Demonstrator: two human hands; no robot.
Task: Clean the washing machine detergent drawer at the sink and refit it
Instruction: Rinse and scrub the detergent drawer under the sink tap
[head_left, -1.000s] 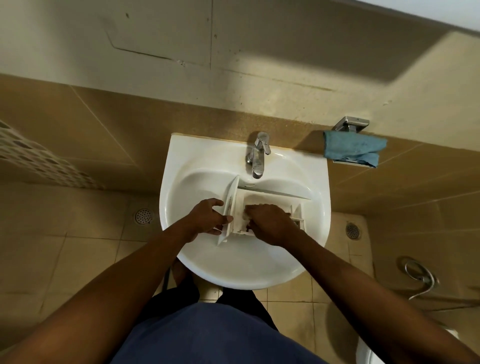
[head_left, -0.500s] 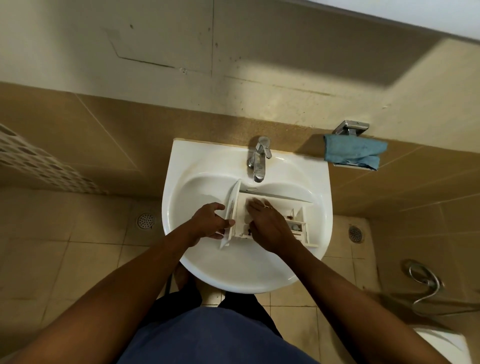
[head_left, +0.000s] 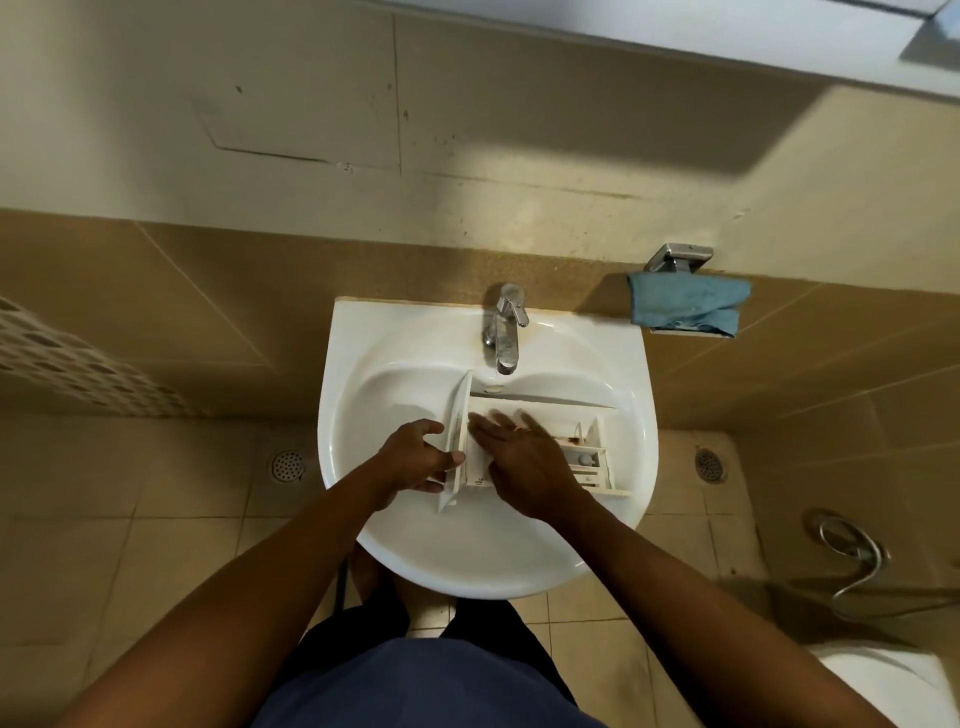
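A white detergent drawer lies across the bowl of the white sink, its front panel at the left end, standing on edge. My left hand grips that front panel. My right hand lies flat inside the drawer's left compartment with fingers spread and blurred, holding nothing. Brownish residue shows on the small right compartments. The chrome tap stands just behind the drawer; I see no water running.
A blue cloth hangs on a metal holder on the wall at the right of the sink. Floor drains lie on both sides. A spray hose and a white toilet edge sit at the lower right.
My right hand has slid away from me across the drawer's left compartment, from its near edge toward the far wall, fingers now spread. My left hand keeps its hold on the front panel.
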